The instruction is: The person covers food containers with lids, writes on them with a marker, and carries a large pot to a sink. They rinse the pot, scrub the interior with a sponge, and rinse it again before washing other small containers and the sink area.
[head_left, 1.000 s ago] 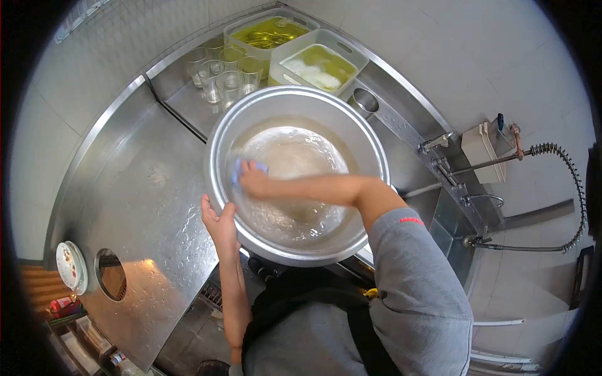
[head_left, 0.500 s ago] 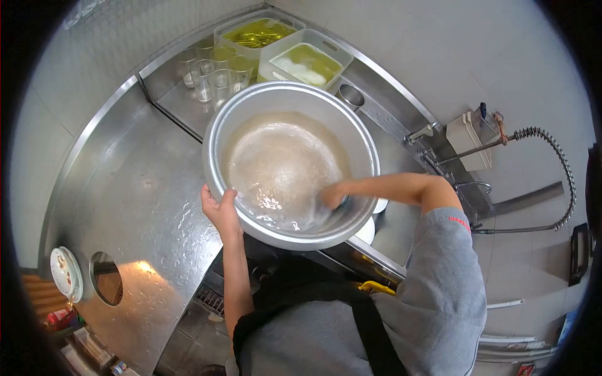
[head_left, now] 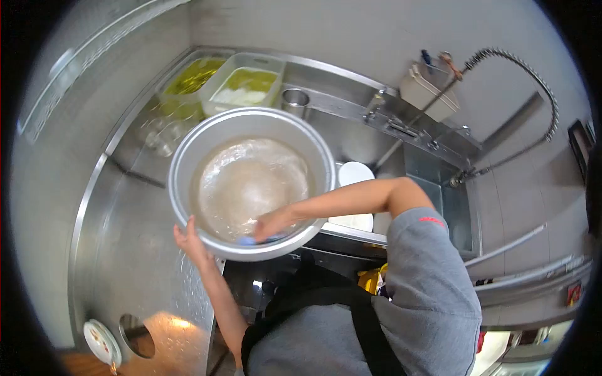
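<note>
A large round aluminium pot (head_left: pixel 179 169) stands tilted slightly, with cloudy water in its bottom. On its lower left, my left hand (head_left: pixel 193 243) holds the rim, thumb up at the edge and fingers outside. My right hand (head_left: pixel 274 224) reaches inside, against the near wall at the waterline. Its fingers are closed on a small blue sponge (head_left: pixel 248 240), blurred by motion and partly hidden, so its exact kind is hard to make out.
Behind the pot are plastic tubs (head_left: pixel 241 103) of yellowish liquid, drinking glasses (head_left: pixel 162 136) and a metal canister (head_left: pixel 295 100). White plates (head_left: pixel 355 174) lie at the sink's right. A spray hose (head_left: pixel 555 106) arches over a basin. Stacked plates (head_left: pixel 100 341) sit beside a counter hole (head_left: pixel 137 336).
My right hand has moved with the sponge from the pot's right wall to its near wall. My left hand still holds the rim. The whole view has shifted.
</note>
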Demonstrator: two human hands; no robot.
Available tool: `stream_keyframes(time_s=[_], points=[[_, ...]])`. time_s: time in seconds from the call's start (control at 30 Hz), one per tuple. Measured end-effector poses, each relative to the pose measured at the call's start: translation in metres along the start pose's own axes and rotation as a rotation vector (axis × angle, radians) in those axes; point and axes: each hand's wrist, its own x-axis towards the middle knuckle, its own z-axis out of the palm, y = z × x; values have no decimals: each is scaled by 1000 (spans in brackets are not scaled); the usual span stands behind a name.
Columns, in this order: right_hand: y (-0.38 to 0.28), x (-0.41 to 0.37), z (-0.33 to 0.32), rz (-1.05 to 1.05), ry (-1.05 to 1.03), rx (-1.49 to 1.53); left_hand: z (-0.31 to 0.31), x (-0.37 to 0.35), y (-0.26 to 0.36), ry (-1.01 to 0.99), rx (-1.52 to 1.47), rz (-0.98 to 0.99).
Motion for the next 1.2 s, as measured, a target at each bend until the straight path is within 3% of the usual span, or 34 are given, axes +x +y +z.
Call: stream_keyframes(time_s=[0.1,0.2,0.3,0.33,0.37,0.43,0.57,0.67,0.8,0.83,0.9,1.0,1.13,1.2], points=[[55,-61,-36,50,-3,-711,2,-13,22,-46,50,-62],[63,-98,-69,105,448,-1236,1,-14,24,-53,113,-54],[82,-90,-111,-166,878,-475,-2,-10,19,-31,183,-59],[66,-93,-123,-47,923,-127,-2,-12,21,-54,148,-67],[59,-88,-138,-88,959,139,-1,-17,23,-78,120,-76],[41,-70,-174,-168,982,679,-5,-19,23,-118,109,-98],[25,24,-293,-566,788,1310,-7,-19,18,-88,60,-77],[17,48,-321,-526,1051,1326,-1,-40,13,-20,-16,-92],[77,-2,-309,-228,1276,361,4,-66,23,25,35,-93],[96,-33,-295,-142,1291,137,7,-70,27,23,29,-76],[114,-99,-257,229,975,-38,17,-78,34,0,23,-54],[175,-116,-205,-81,987,339,44,-95,57,-78,14,-16],[197,-132,-170,-73,1075,845,107,-123,101,-217,114,145],[220,-130,-156,-166,1108,1018,146,-142,123,-274,203,230]])
